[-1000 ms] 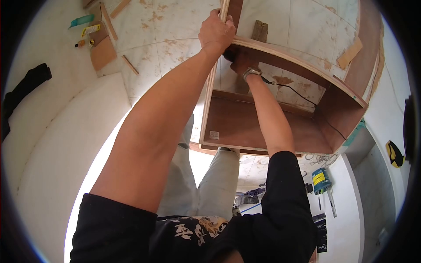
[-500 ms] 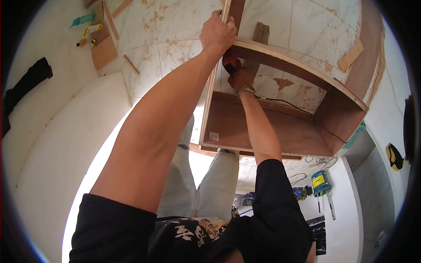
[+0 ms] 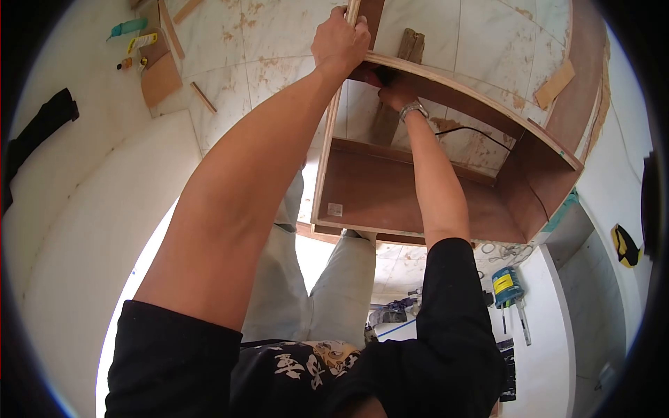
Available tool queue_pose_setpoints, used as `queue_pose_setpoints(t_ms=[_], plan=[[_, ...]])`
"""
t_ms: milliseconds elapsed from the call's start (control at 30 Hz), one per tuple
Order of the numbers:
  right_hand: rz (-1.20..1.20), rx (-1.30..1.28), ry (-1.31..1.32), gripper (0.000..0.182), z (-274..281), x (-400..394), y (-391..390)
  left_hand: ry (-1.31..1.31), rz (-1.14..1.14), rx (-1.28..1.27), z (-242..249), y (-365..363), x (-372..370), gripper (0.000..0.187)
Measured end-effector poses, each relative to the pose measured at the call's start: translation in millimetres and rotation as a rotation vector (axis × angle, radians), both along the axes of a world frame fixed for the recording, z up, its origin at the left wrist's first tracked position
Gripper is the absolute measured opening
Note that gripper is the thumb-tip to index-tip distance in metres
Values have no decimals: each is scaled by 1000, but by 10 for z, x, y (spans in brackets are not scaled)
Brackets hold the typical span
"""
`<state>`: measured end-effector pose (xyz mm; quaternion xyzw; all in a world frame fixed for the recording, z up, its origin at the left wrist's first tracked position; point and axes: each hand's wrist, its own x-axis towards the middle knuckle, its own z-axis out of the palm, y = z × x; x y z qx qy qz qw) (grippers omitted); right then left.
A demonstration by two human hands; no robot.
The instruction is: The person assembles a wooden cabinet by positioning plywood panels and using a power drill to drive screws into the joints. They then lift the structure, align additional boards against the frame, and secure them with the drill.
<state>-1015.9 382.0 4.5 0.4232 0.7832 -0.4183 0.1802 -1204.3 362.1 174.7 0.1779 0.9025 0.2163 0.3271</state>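
A brown plywood cabinet frame (image 3: 432, 198) with an open back stands before me, floor tiles visible through it. At its upper left corner, my left hand (image 3: 340, 43) is closed around the edge of an upright wooden panel (image 3: 373, 24). My right hand (image 3: 398, 94), with a watch at the wrist, reaches inside the frame below the top board. It grips a red-and-black power tool (image 3: 383, 74), mostly hidden by the hand and in shadow. The tool's working tip does not show. A black cord (image 3: 477, 131) runs right across the frame's opening.
Under the frame's back lies a weathered wooden block (image 3: 411, 46). Wood offcuts (image 3: 162, 80), a teal bottle (image 3: 129, 28) and a yellow-labelled tube (image 3: 141, 43) lie at upper left. A blue-green bucket (image 3: 507, 285) stands at lower right. A loose wood piece (image 3: 555, 83) lies at upper right.
My right hand has moved up and to the right with the power tool, closer beneath the top board. My left hand keeps its hold; the view has shifted slightly.
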Motion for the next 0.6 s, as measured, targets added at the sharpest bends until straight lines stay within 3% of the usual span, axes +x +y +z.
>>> queue_pose_setpoints(t_ms=[33, 167, 233, 333, 533, 600], plan=[[36, 26, 171, 51, 29, 111, -24, 14, -3, -8, -3, 0, 13, 53], [-518, -170, 51, 58, -84, 389, -334, 47, -12, -23, -13, 18, 21, 53], [-585, -164, -52, 61, 11, 387, -477, 55, -12, -26, -19, 25, 27, 53], [-518, -32, 121, 66, 67, 313, -688, 75, -8, -26, -26, 28, 24, 53], [-187, -73, -137, 68, 237, -43, -656, 80, -27, -26, -62, 21, 23, 55], [-128, 53, -84, 67, 97, -118, -593, 80, -18, -42, -33, 35, 22, 55]])
